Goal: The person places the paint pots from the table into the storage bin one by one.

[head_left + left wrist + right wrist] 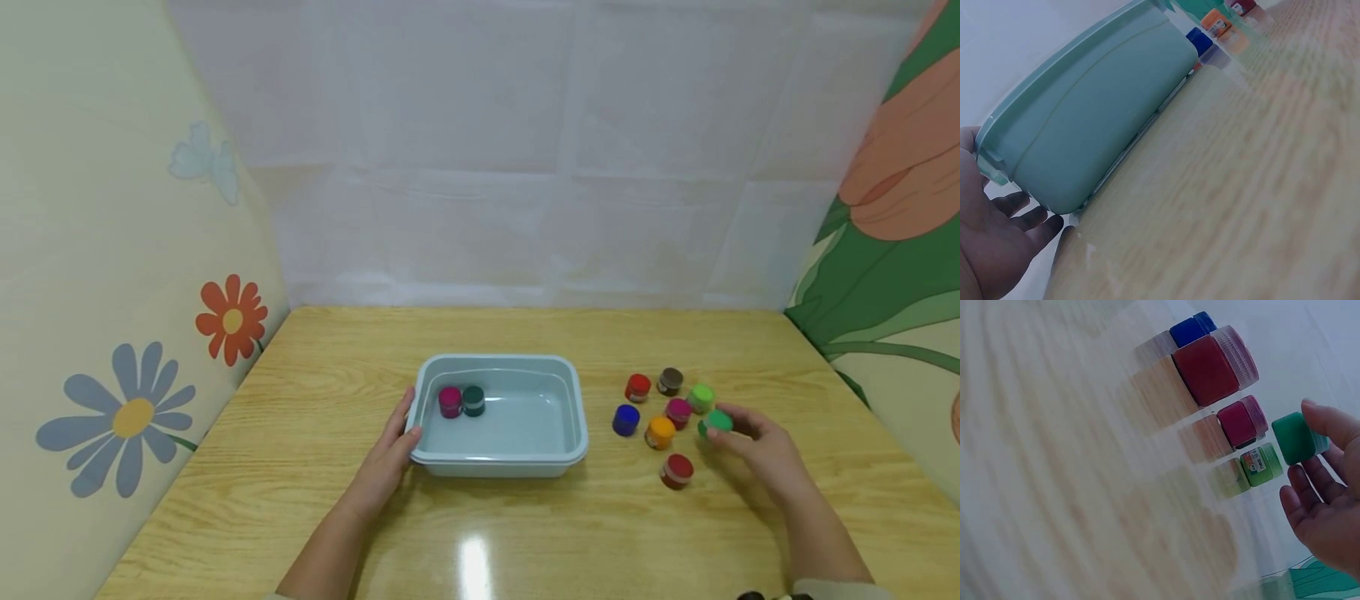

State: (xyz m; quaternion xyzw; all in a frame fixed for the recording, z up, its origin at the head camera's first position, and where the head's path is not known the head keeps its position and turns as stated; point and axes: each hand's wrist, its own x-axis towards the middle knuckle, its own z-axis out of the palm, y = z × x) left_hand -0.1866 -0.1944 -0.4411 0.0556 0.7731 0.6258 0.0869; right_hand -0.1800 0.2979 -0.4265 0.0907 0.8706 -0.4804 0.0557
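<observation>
A pale blue-green plastic basin (517,433) stands on the table. My left hand (386,467) holds its left rim, thumb over the edge and the other fingers along the outer wall. Inside, at the left, a magenta paint jar (451,402) and a dark green paint jar (473,401) sit side by side. On the right, my right hand (768,457) pinches a green paint jar (1294,439) between thumb and fingers. The right wrist view has this jar raised off the tabletop, close to a light green jar (1261,465).
Loose jars stand right of the basin: red (638,387), brown (671,382), blue (626,420), orange (660,432), magenta (678,412) and dark red (677,472). A white sheet (525,167) hangs behind the wooden table (337,350); flower-patterned cloths flank both sides.
</observation>
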